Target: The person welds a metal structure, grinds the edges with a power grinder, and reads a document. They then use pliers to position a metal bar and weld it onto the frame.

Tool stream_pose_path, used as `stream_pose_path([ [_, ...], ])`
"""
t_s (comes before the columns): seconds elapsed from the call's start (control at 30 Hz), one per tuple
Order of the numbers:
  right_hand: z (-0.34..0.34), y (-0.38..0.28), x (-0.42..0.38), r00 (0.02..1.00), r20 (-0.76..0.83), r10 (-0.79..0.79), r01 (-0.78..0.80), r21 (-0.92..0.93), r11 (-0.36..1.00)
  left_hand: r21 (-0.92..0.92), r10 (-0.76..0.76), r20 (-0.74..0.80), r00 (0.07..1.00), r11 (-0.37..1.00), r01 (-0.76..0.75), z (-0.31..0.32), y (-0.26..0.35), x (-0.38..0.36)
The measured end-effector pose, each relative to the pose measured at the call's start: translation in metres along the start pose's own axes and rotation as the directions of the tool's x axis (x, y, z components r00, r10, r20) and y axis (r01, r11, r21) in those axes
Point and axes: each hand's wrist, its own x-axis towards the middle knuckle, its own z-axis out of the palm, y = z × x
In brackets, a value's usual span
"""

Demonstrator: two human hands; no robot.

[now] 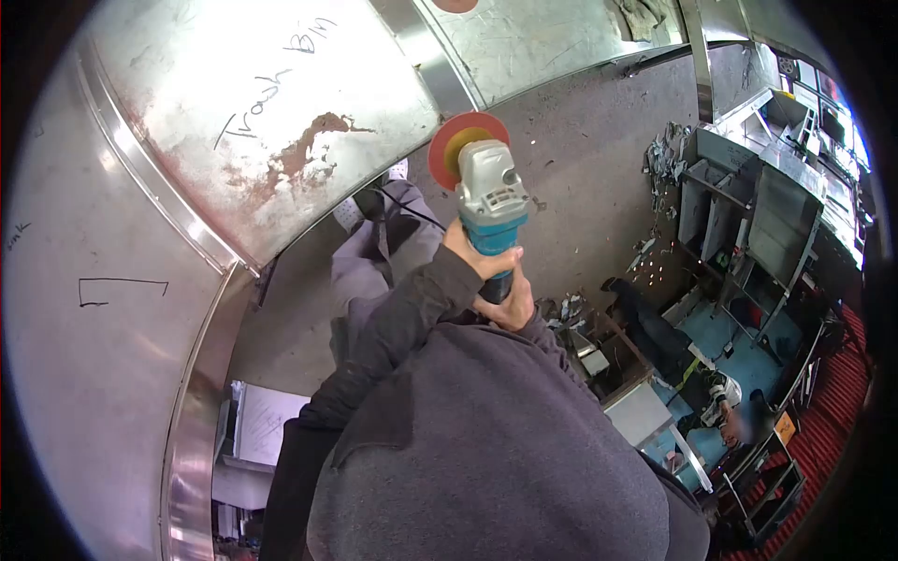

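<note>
An angle grinder with a silver head and teal body is held up in front of my chest, its head pointing away from me. My left hand wraps around the teal body. Lower down, my right hand is closed around the dark rear handle. A red disc with a yellow centre is mounted at the grinder's head. The disc overlaps the edge of a steel sheet marked "Trash Bin", which has rusty brown patches. A dark cable runs past my legs.
A large steel panel with pen marks fills the left side. Stainless cabinets stand at the right, with scrap strips beside them. A person works low at the right, near a small table. Sparks show on the floor nearby.
</note>
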Motion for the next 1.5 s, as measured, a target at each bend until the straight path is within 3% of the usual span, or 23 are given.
stream_pose_path([
  [0.03, -0.006, 0.000, -0.003, 0.995, -0.024, -0.093, 0.092, -0.020, 0.996, 0.005, -0.002, 0.006, 1.000, 1.000, 0.002, 0.001, 0.002, -0.005],
  [0.1, -0.005, -0.002, -0.010, 0.999, 0.016, -0.043, 0.043, 0.009, 0.999, -0.033, 0.192, 0.012, 0.981, 0.981, -0.191, -0.003, 0.005, -0.022],
  [0.13, 0.001, -0.003, -0.010, 0.996, 0.047, -0.078, 0.076, 0.041, 0.996, -0.109, 0.113, -0.027, 0.993, 0.987, -0.115, -0.006, 0.003, -0.030],
  [0.23, 0.008, -0.022, -0.005, 0.990, 0.119, -0.074, 0.061, 0.112, 0.992, -0.083, 0.093, -0.110, 0.990, 0.991, -0.102, -0.021, 0.011, -0.039],
  [0.33, 0.013, -0.021, 0.002, 0.984, 0.109, -0.142, 0.131, 0.101, 0.986, -0.080, 0.072, -0.091, 0.993, 0.994, -0.080, -0.027, 0.010, -0.033],
  [0.5, 0.011, -0.026, 0.001, 0.991, 0.104, -0.084, 0.075, 0.085, 0.994, -0.092, 0.046, 0.008, 0.999, 0.995, -0.045, -0.030, 0.008, -0.027],
  [0.7, 0.014, -0.021, 0.001, 0.994, 0.016, -0.110, 0.110, -0.002, 0.994, -0.032, -0.016, 0.007, 1.000, 0.999, 0.016, -0.031, 0.008, -0.021],
  [0.87, 0.012, -0.030, 0.006, 0.995, -0.007, -0.101, 0.101, 0.087, 0.991, -0.077, 0.017, 0.010, 1.000, 0.997, -0.016, -0.031, 0.017, -0.016],
  [0.93, 0.011, -0.022, 0.009, 0.993, 0.106, -0.053, 0.044, 0.082, 0.996, -0.072, 0.013, 0.006, 1.000, 0.997, -0.013, -0.030, 0.017, -0.016],
  [1.0, 0.017, -0.013, 0.015, 0.992, 0.081, -0.095, 0.090, 0.070, 0.994, -0.051, 0.075, -0.008, 0.997, 0.996, -0.076, -0.033, 0.010, -0.010],
  [1.23, 0.013, -0.011, 0.027, 0.980, 0.072, -0.185, 0.182, 0.045, 0.982, 0.028, 0.083, -0.005, 0.997, 0.996, -0.083, -0.034, 0.016, -0.002],
  [1.3, 0.010, -0.011, 0.029, 0.980, 0.073, -0.183, 0.178, 0.066, 0.982, -0.052, 0.102, -0.053, 0.993, 0.993, -0.105, -0.030, 0.015, -0.001],
  [1.5, 0.009, -0.014, 0.032, 0.989, 0.069, -0.133, 0.130, 0.053, 0.990, -0.037, 0.065, -0.030, 0.997, 0.997, -0.066, -0.033, 0.015, 0.003],
])
